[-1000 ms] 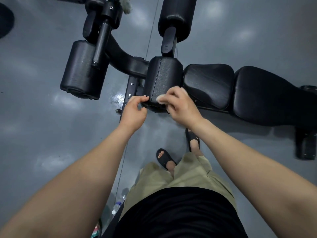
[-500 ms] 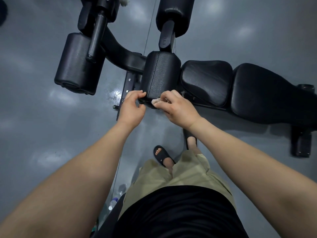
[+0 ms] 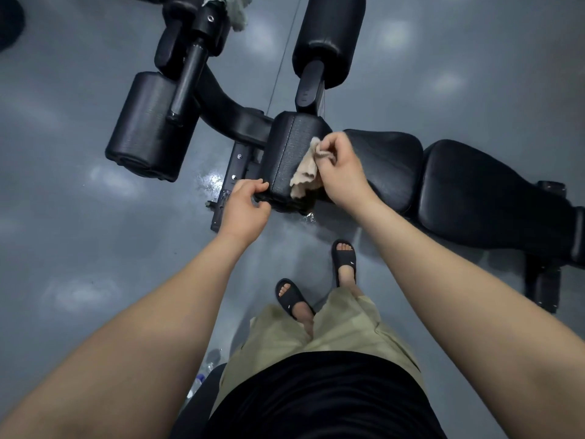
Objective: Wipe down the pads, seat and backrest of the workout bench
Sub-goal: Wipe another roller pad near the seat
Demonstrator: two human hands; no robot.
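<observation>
Right hand (image 3: 340, 167) pinches a beige cloth (image 3: 305, 172) in curled fingers; the cloth drapes on the top face of the centre pad (image 3: 285, 147). Left hand (image 3: 245, 205) grips that pad's near edge at its 7 o'clock, fingers curled over the rim. Seat (image 3: 389, 160) adjoins the pad at 3 o'clock, backrest (image 3: 493, 198) beyond at 4 o'clock

Matt grained black vinyl pad (image 3: 291, 153), soft beige cloth (image 3: 305, 172), glossy wet grey floor (image 3: 79, 217).
</observation>
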